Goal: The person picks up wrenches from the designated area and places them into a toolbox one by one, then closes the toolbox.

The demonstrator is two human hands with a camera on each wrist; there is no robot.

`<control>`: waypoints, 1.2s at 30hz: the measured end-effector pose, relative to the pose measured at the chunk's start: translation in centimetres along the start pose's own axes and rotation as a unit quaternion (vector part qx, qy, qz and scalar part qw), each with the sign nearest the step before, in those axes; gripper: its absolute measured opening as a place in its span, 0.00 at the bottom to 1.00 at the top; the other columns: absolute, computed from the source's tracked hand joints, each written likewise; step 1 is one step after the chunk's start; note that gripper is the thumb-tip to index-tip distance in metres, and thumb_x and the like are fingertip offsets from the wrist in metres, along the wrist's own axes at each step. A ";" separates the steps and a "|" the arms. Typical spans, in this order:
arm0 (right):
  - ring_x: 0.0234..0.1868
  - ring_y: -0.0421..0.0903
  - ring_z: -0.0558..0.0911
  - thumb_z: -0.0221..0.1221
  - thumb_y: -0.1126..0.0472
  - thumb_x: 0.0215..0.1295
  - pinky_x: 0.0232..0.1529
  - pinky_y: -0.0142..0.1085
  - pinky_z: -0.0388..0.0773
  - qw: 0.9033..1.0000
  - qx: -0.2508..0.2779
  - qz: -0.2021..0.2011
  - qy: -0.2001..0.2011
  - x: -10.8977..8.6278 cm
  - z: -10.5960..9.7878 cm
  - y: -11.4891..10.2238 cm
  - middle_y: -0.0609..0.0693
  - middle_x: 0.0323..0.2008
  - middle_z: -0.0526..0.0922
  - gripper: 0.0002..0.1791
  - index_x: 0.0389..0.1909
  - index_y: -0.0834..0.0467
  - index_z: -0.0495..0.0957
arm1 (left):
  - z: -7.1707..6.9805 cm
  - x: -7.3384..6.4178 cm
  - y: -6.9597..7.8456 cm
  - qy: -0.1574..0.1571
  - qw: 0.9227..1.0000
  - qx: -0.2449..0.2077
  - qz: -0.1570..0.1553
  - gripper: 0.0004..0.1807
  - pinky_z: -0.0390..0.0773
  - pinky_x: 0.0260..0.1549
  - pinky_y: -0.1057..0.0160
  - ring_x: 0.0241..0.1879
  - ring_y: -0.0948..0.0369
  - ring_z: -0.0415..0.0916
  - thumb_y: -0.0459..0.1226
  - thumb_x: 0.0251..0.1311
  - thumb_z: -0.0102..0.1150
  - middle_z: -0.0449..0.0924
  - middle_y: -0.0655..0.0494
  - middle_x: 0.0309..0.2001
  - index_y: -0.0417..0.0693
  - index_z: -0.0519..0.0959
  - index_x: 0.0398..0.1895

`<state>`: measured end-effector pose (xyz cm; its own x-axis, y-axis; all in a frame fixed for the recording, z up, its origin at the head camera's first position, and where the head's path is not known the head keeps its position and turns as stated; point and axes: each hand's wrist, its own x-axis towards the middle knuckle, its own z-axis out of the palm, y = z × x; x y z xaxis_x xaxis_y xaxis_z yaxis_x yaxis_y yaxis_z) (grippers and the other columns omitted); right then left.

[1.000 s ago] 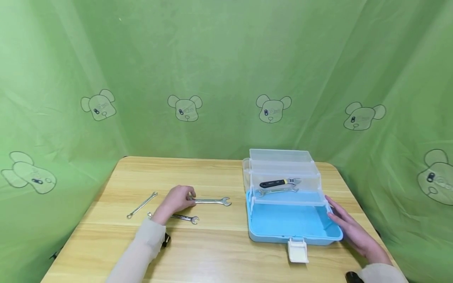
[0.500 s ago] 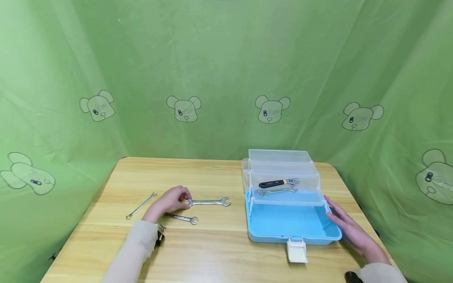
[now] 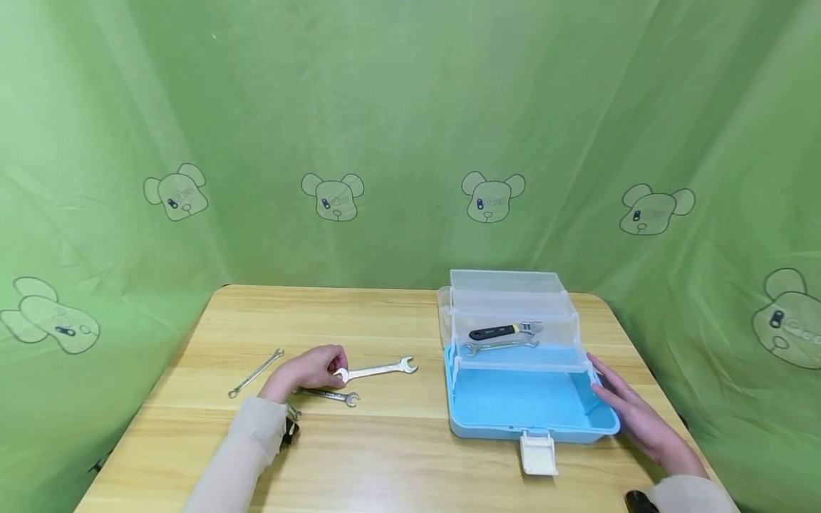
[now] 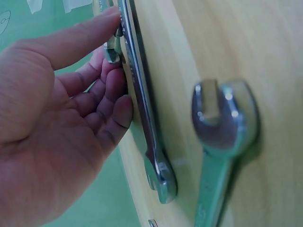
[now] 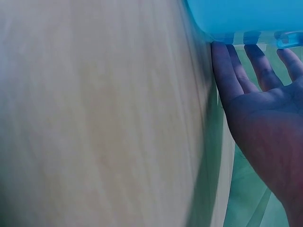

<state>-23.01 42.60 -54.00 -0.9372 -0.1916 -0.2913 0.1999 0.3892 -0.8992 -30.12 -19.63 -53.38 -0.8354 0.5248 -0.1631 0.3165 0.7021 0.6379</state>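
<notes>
Tipped at a slant now, the shiny double open-ended wrench has its left end lower in the frame than half a second ago.
It is smooth, silvery metal, near the middle of the frame, with its left end pinched by the left hand; a dark wrench lies just below on the streaky wooden table. At lower right, the right hand has long, straight fingers touching the side of the blue plastic toolbox. One see-through tray holds an adjustable wrench with a black handle and yellow band, plus a silver wrench.
</notes>
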 end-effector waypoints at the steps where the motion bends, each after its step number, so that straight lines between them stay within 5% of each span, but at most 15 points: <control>1: 0.77 0.76 0.23 0.45 0.45 0.83 0.67 0.81 0.30 1.000 0.000 0.000 0.000 0.0 0.0 0.0 0.60 0.81 0.17 0.41 0.83 0.38 0.30 | 0.0 0.0 0.0 0.001 1.000 -0.001 0.000 0.13 0.75 0.37 0.64 0.34 0.61 0.71 0.33 0.58 0.73 0.76 0.56 0.34 0.44 0.77 0.41; 7: 0.77 0.75 0.23 0.45 0.47 0.83 0.68 0.80 0.29 1.000 0.014 -0.008 -0.005 0.0 -0.1 0.2 0.62 0.81 0.17 0.41 0.84 0.39 0.31 | 0.4 0.0 -0.4 0.023 1.000 0.005 0.007 0.11 0.77 0.38 0.63 0.35 0.63 0.72 0.34 0.62 0.71 0.77 0.59 0.34 0.48 0.77 0.41; 14: 0.77 0.74 0.22 0.45 0.48 0.83 0.68 0.79 0.28 1.000 0.023 -0.017 -0.004 -0.2 -0.2 0.4 0.62 0.80 0.17 0.40 0.84 0.39 0.31 | 0.8 0.2 -0.3 0.019 0.998 0.005 0.064 0.05 0.80 0.48 0.58 0.42 0.63 0.77 0.34 0.70 0.63 0.83 0.59 0.41 0.48 0.81 0.45; 18: 0.77 0.74 0.21 0.45 0.48 0.83 0.68 0.80 0.27 0.999 0.025 -0.020 -0.003 -0.3 -0.2 0.4 0.62 0.80 0.17 0.40 0.84 0.40 0.32 | 1.0 0.2 -0.3 0.027 0.997 -0.005 0.067 0.03 0.79 0.47 0.59 0.41 0.63 0.76 0.35 0.73 0.60 0.83 0.59 0.40 0.48 0.82 0.44; 23: 0.77 0.74 0.21 0.45 0.48 0.83 0.67 0.80 0.27 1.000 0.023 -0.021 -0.003 -0.2 -0.2 0.3 0.62 0.80 0.16 0.40 0.84 0.39 0.31 | 1.3 0.1 -0.1 0.034 0.995 -0.076 0.049 0.04 0.79 0.41 0.62 0.38 0.62 0.78 0.35 0.74 0.58 0.85 0.55 0.38 0.45 0.81 0.45; 30: 0.77 0.75 0.22 0.45 0.49 0.84 0.67 0.80 0.28 0.999 0.024 -0.026 -0.003 -0.2 -0.1 0.2 0.62 0.80 0.17 0.40 0.84 0.40 0.32 | 1.2 0.0 1.0 0.037 0.965 -0.257 0.021 0.14 0.85 0.40 0.59 0.40 0.52 0.82 0.34 0.76 0.54 0.86 0.39 0.45 0.39 0.77 0.59; 36: 0.77 0.75 0.23 0.45 0.49 0.84 0.67 0.80 0.28 0.999 0.020 -0.031 -0.002 0.0 -0.1 0.3 0.62 0.81 0.18 0.40 0.84 0.39 0.32 | 1.3 -0.3 1.3 0.051 0.937 -0.346 -0.004 0.16 0.84 0.50 0.53 0.45 0.49 0.81 0.35 0.75 0.54 0.84 0.33 0.52 0.40 0.75 0.62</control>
<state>-22.96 42.78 -54.20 -0.9471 -0.2169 -0.2365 0.1540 0.3395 -0.9279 -28.84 -18.29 -53.54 -0.8863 0.4474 -0.1194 -0.0275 0.2066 0.9780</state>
